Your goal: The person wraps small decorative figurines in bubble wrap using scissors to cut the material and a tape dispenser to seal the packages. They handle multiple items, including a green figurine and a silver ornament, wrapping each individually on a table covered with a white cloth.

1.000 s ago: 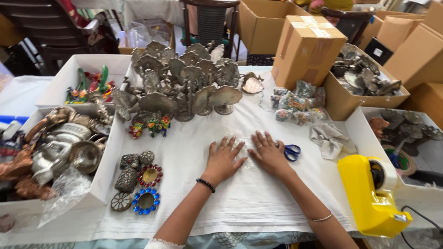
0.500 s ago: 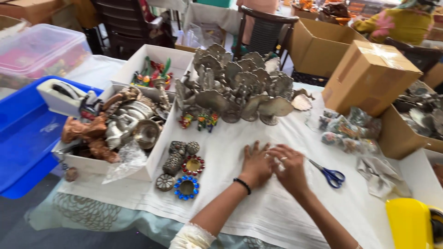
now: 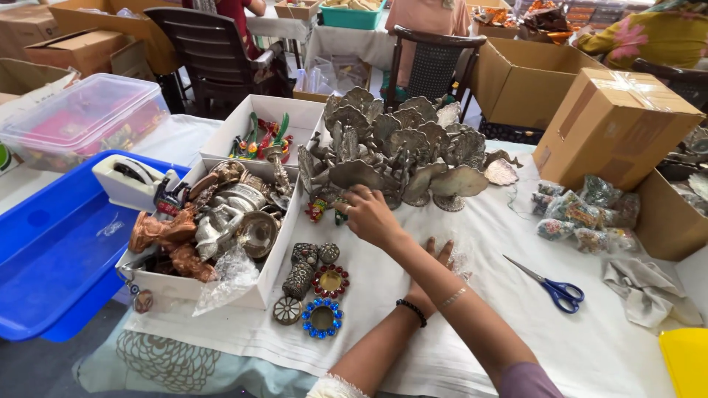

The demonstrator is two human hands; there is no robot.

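- I see my right hand (image 3: 371,216) stretched across the left forearm toward 11 o'clock, its fingers curled loosely at the foot of the cluster of grey metal peacock-shaped figures (image 3: 398,151); I cannot tell whether its grip closes on anything.
- The fingertips sit just beside two small red-and-green painted trinkets (image 3: 324,208) lying on the white cloth-covered desk (image 3: 509,324) at the base of that cluster.
- My left hand (image 3: 435,276) lies flat on the cloth, fingers spread apart, mostly hidden under the right forearm; a black bead bracelet (image 3: 411,311) rings its wrist.
- At 9 o'clock from the right hand stands a white cardboard box of copper and silver metal wares (image 3: 214,221), with crumpled clear plastic spilling over its near edge.
- At 7 o'clock from that hand, on the cloth, lie round jewelled candle holders, one blue-rimmed (image 3: 322,317) and one red-rimmed (image 3: 330,281).
- At 4 o'clock, well apart from both hands, blue-handled scissors (image 3: 557,289) lie on the cloth.
- At 2 o'clock sits a closed brown cardboard carton (image 3: 612,125), with small clear bags of coloured pieces (image 3: 582,214) near it.
- Far out at 9 o'clock, a white tape dispenser (image 3: 129,180) rests on a blue plastic tray (image 3: 51,265).
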